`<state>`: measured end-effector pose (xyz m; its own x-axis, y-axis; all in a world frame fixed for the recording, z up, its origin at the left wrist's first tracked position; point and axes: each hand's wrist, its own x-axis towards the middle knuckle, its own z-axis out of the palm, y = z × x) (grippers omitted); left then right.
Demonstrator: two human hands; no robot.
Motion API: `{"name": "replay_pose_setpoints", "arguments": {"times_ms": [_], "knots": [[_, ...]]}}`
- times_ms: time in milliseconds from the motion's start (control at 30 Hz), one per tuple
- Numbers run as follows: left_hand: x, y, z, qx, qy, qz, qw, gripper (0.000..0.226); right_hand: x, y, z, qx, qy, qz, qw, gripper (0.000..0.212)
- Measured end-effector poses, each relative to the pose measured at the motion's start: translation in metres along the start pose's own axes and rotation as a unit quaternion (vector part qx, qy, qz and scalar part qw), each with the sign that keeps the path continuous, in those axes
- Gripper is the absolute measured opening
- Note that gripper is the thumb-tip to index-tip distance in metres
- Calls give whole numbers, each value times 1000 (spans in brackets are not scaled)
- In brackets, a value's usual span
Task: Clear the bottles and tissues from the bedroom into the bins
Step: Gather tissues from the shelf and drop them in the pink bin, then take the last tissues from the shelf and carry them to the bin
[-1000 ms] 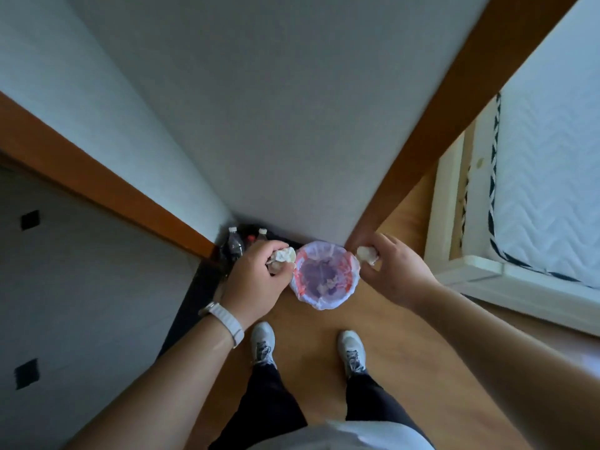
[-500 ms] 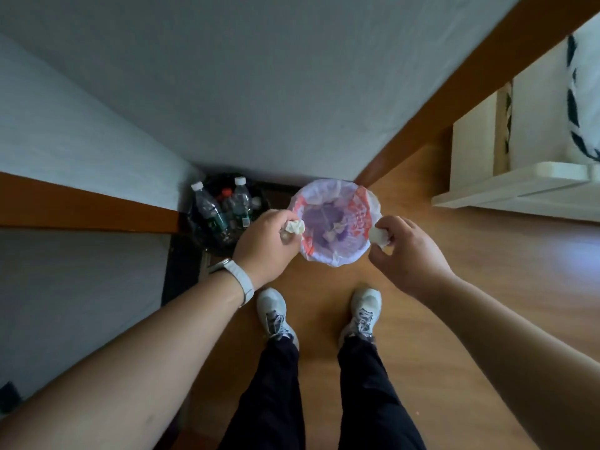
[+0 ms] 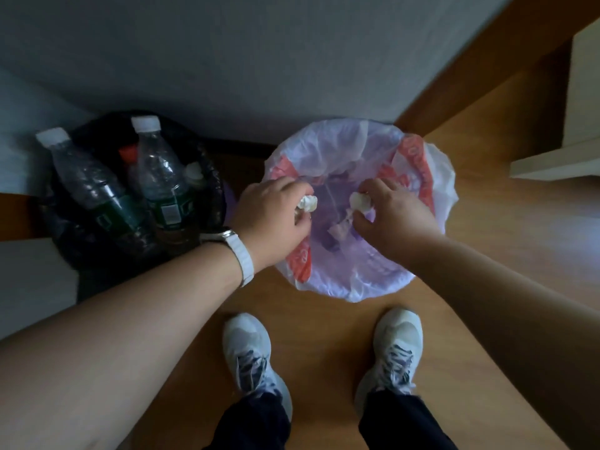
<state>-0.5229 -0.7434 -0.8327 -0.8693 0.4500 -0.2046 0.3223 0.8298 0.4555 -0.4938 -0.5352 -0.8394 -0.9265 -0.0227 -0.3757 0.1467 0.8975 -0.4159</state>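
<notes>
Over the bin (image 3: 367,284), we see the left hand (image 3: 272,216) pinching a tissue (image 3: 307,203), the right hand (image 3: 394,216) a second tissue (image 3: 359,201), both half hidden in the grip; scraps (image 3: 339,227) inside are indistinct.

A crumpled white tissue (image 3: 306,203) is pinched in the left hand (image 3: 272,212), and a second tissue (image 3: 360,201) in the right hand (image 3: 393,212). Both are over the open mouth of the purple-lined bin (image 3: 341,141) on the floor. Just beside it, the black-lined bin (image 3: 209,170) holds clear plastic bottles (image 3: 159,177) with white caps, standing tilted.
</notes>
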Motion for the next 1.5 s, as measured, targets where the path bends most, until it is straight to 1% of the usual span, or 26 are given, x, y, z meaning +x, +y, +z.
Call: {"name": "replay_pose_setpoints", "arguments": {"times_ms": [67, 133, 267, 400, 500, 567, 700, 767, 933, 1000, 1100, 1167, 1233, 1333, 1500], "knots": [[9, -8, 13, 28, 7, 3, 1000, 27, 15, 6, 16, 1, -7, -11, 1000, 39], [11, -8, 15, 30, 5, 7, 1000, 30, 21, 9, 22, 1, -7, -14, 1000, 44], [-5, 2, -6, 19, -12, 26, 999, 31, 9, 4, 2, -19, -12, -15, 1000, 45], [-27, 20, -50, 46, -28, 57, 997, 32, -25, -13, -49, -77, -19, -14, 997, 41], [-37, 41, -95, 58, -21, 63, 996, 32, -54, -32, -95, -114, -26, -25, 993, 44], [-43, 54, -127, 69, -17, 67, 995, 31, -72, -47, -127, -121, -28, -27, 992, 45], [-59, 86, -199, 96, -27, 89, 991, 38, -113, -86, -193, -130, -19, -29, 991, 44], [-72, 105, -240, 99, -14, 96, 990, 40, -138, -109, -227, -132, -15, -30, 991, 44], [-109, 158, -346, 104, 25, 123, 987, 44, -206, -172, -313, -147, 33, -27, 988, 41], [-122, 179, -385, 100, 38, 133, 985, 43, -233, -194, -345, -150, 50, -18, 987, 43], [-139, 207, -435, 94, 69, 161, 980, 43, -272, -220, -389, -160, 80, -19, 984, 48], [-148, 225, -463, 98, 86, 187, 974, 44, -296, -234, -416, -168, 110, -24, 979, 44], [-154, 246, -490, 106, 95, 215, 966, 45, -319, -245, -444, -174, 137, -15, 975, 44], [-161, 278, -523, 119, 102, 260, 953, 46, -352, -253, -480, -183, 176, 16, 967, 52], [-161, 339, -552, 124, 123, 330, 928, 45, -405, -238, -529, -179, 256, 54, 948, 51]]}}
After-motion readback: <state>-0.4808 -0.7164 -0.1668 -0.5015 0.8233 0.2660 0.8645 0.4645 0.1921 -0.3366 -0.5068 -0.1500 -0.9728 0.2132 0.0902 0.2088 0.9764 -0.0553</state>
